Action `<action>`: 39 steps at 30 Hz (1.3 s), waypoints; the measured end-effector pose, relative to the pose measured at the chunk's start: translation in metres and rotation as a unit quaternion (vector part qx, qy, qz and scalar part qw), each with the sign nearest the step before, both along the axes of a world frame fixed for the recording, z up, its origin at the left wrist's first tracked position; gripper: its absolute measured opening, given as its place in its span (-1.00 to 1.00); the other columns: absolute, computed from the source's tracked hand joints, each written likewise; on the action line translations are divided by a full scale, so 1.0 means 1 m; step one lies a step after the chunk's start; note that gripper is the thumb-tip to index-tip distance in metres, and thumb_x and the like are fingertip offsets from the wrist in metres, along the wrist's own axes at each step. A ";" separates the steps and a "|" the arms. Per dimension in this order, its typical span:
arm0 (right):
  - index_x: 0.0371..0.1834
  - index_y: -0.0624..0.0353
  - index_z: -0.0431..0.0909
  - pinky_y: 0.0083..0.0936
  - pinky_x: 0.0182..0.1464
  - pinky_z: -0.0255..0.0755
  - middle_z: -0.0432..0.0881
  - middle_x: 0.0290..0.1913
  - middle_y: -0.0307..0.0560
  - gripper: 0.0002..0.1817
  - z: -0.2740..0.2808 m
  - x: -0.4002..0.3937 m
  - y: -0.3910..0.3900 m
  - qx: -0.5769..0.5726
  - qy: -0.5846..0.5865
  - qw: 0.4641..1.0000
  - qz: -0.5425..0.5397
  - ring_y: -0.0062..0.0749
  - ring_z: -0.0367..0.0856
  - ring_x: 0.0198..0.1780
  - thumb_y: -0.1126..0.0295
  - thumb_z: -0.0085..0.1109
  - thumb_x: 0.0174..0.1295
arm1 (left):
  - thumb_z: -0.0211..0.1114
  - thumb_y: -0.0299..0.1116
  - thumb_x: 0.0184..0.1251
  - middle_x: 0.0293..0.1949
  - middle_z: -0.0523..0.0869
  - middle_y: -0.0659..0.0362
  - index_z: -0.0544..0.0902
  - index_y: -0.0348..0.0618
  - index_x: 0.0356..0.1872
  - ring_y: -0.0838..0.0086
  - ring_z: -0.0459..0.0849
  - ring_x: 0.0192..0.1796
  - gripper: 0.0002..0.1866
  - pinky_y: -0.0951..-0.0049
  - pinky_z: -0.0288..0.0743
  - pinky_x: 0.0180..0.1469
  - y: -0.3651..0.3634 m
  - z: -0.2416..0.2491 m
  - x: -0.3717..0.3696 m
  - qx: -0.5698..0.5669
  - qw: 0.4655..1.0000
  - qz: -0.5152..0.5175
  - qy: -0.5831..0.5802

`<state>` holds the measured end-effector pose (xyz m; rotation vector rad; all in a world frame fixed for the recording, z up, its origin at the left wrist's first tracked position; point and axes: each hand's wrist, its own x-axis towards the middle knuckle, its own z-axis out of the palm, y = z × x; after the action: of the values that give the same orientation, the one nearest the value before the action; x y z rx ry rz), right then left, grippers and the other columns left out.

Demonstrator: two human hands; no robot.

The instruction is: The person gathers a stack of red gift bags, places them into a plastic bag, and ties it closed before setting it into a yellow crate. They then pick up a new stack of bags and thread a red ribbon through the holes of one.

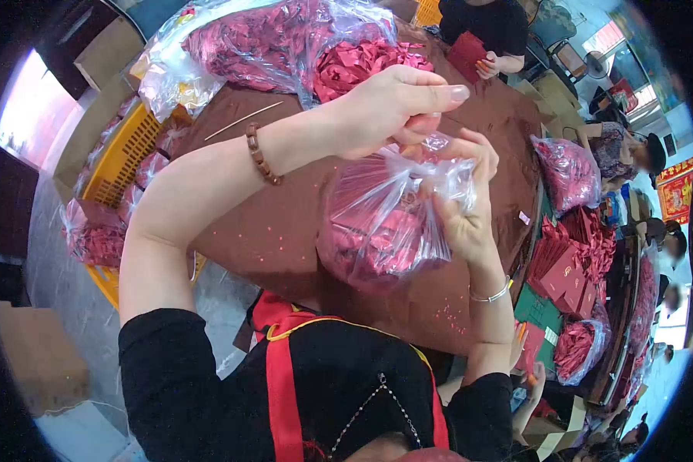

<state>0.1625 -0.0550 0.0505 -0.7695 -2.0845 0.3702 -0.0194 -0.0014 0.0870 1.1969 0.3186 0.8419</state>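
A clear plastic bag [381, 239] full of red folded pieces is held up over the brown-covered table [246, 223], its neck gathered and twisted. My right hand [466, 192] grips the gathered neck on the bag's right side, with loose plastic bunched between its fingers. Just above the neck is my left hand [408, 108], its fingers curled together and the thumb pointing right. Whether a bit of plastic sits between the left fingers is hidden. The left wrist wears a brown bead bracelet, the right one a thin bangle.
Large open bags of red pieces [246, 46] lie at the table's far side. A yellow crate [123, 154] with filled bags stands at left. Across the table a person [485, 31] holds red paper. More red stacks [566, 269] and people's hands are at right.
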 end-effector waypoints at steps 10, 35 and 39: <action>-0.43 0.05 0.53 -0.28 0.15 -0.03 0.43 -0.23 -0.26 -0.89 -0.040 0.020 -0.030 -0.058 -0.015 0.997 -0.046 -0.23 0.16 0.08 0.39 0.22 -0.06 | 0.04 -0.22 0.38 -0.72 0.17 0.42 0.38 -0.06 -0.49 0.72 0.17 -0.69 -0.75 0.61 0.23 -0.61 0.003 -0.029 -0.026 -0.090 0.996 0.022 0.004; -0.15 0.16 0.61 -0.21 0.40 -0.32 0.62 -0.08 -0.21 -0.60 -0.043 0.010 -0.017 -0.132 -0.003 0.991 0.021 -0.36 0.37 0.19 0.10 -0.08 0.24 | 0.27 -0.41 0.15 -0.69 0.30 0.42 0.42 -0.14 -0.16 0.75 0.27 -0.65 -0.73 0.64 0.14 -0.59 0.001 -0.039 -0.027 0.137 0.967 0.154 0.152; -0.10 0.14 0.61 -0.26 0.40 -0.32 0.63 -0.12 -0.18 -0.60 -0.050 0.009 -0.023 -0.138 0.040 0.989 -0.015 -0.41 0.40 0.15 0.11 -0.08 0.24 | 0.20 -0.46 0.12 -0.59 0.43 0.21 0.42 -0.20 -0.09 0.48 0.44 -0.54 -0.69 0.51 0.28 -0.47 -0.023 -0.022 -0.014 0.452 0.815 0.140 0.334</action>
<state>0.1714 -0.0779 0.0007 -0.9316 -1.9677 0.6724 -0.0332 -0.0240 0.0650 2.4020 0.7234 0.8133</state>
